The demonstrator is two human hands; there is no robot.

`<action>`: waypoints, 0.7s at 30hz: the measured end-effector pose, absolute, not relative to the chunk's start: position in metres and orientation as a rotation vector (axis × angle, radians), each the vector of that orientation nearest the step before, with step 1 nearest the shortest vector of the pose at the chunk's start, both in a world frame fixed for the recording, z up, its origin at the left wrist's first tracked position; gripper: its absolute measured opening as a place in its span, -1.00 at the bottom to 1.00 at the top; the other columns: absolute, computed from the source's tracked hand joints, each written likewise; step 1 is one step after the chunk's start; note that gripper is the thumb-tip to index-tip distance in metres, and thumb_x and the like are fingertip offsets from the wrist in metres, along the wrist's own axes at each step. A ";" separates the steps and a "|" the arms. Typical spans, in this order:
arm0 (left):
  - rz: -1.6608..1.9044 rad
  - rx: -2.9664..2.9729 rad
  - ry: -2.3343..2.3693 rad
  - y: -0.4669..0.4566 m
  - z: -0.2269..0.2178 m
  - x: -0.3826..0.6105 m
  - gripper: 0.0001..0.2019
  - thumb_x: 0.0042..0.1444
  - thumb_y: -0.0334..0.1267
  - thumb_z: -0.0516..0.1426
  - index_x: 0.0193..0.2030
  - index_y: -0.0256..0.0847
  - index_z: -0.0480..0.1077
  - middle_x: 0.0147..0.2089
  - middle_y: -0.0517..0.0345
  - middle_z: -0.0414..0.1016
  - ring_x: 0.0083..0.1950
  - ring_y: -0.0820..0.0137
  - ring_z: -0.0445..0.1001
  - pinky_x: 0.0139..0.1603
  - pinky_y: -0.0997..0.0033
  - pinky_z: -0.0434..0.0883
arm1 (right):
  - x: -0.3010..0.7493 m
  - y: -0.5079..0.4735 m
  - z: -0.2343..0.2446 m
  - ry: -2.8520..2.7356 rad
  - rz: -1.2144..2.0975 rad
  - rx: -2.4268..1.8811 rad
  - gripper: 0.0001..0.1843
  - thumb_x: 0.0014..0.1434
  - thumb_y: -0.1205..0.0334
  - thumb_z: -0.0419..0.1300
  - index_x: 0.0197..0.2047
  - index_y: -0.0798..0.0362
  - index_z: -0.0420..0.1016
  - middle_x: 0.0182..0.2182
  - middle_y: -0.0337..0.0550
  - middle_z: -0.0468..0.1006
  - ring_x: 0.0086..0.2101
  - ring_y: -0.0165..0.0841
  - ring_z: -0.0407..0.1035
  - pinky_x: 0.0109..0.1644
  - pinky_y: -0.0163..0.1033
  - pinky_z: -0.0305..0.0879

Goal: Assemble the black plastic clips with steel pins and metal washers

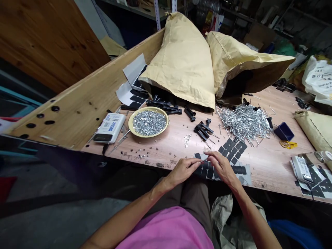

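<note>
My left hand (184, 169) and my right hand (220, 166) meet at the near edge of the wooden table (267, 162), over a backing sheet of black adhesive pads (234, 152). Both hands have their fingertips pinched together around something small that I cannot make out. Just beyond them lie a few black plastic clips with metal pins (203, 130) and a scatter of tiny silver pieces (186, 139). A big pile of metal pins (245, 122) lies further right.
A yellow dish of small silver parts (148, 121) and a white device (110, 127) sit to the left. Two tan paper sacks (186, 58) spilling black parts lie at the back. A small blue tray (284, 131), yellow rubber bands (288, 144) and more pad sheets (315, 180) are right.
</note>
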State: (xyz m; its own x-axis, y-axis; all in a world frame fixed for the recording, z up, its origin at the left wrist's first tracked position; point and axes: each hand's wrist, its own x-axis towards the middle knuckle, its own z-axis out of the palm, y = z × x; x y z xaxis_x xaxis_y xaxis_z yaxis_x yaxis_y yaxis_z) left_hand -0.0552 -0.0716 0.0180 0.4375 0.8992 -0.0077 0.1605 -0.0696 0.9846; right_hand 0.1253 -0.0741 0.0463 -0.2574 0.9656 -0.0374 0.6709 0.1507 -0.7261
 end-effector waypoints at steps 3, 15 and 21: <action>0.800 1.529 0.957 -0.073 0.020 -0.055 -0.74 0.13 -0.24 0.02 -0.21 -0.21 0.52 -0.20 0.12 0.60 -0.24 0.36 0.53 -0.19 0.46 0.43 | 0.123 -0.072 0.048 -2.046 0.873 -1.380 -0.57 0.23 -0.10 -0.06 -0.34 0.03 0.45 -0.41 -0.15 0.49 -0.37 -0.37 0.36 -0.27 -0.30 0.23; 0.931 0.786 0.855 -0.085 0.028 -0.022 -0.68 -0.03 0.00 0.18 -0.32 -0.24 0.41 -0.08 -0.01 0.53 -0.17 0.36 0.49 -0.15 0.43 0.39 | 0.100 -0.125 0.036 -1.424 1.105 -1.684 -0.56 0.17 -0.19 -0.10 -0.36 0.02 0.29 -0.47 -0.23 0.37 -0.43 -0.38 0.28 -0.34 -0.29 0.24; 0.771 1.362 0.890 -0.078 0.010 -0.009 -0.77 0.10 -0.13 0.11 -0.40 -0.22 0.49 -0.29 0.08 0.52 -0.24 0.36 0.47 -0.18 0.39 0.40 | 0.097 -0.154 0.014 -0.787 1.432 -1.626 -0.52 0.08 -0.21 -0.02 -0.11 -0.01 0.22 -0.68 -0.45 0.19 -0.76 -0.51 0.00 -0.67 -0.37 0.07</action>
